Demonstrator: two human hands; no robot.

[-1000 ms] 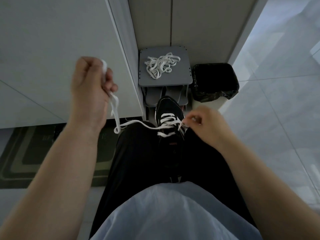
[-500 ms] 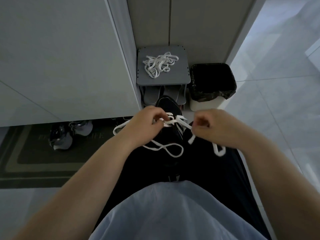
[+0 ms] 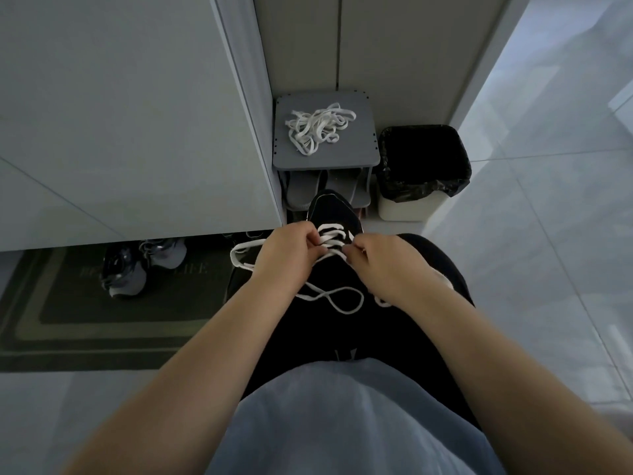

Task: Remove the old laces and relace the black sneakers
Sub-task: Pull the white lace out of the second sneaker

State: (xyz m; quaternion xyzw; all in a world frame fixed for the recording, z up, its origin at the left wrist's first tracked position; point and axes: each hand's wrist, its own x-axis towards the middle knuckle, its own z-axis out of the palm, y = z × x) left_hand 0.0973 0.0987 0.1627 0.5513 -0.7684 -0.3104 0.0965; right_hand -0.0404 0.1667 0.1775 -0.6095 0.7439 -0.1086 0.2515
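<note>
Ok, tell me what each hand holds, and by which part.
Left hand pinches the white lace beside the black sneaker's left eyelets; right hand pinches it by the right eyelets. Its loose ends hang free.

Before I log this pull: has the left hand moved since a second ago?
Yes: the left hand dropped from level with the shoe rack top to the black sneaker.

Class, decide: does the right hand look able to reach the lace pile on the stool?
Probably not: the right hand pinches the lace on the sneaker, and the pile lies beyond the toe, though nothing blocks it.
</note>
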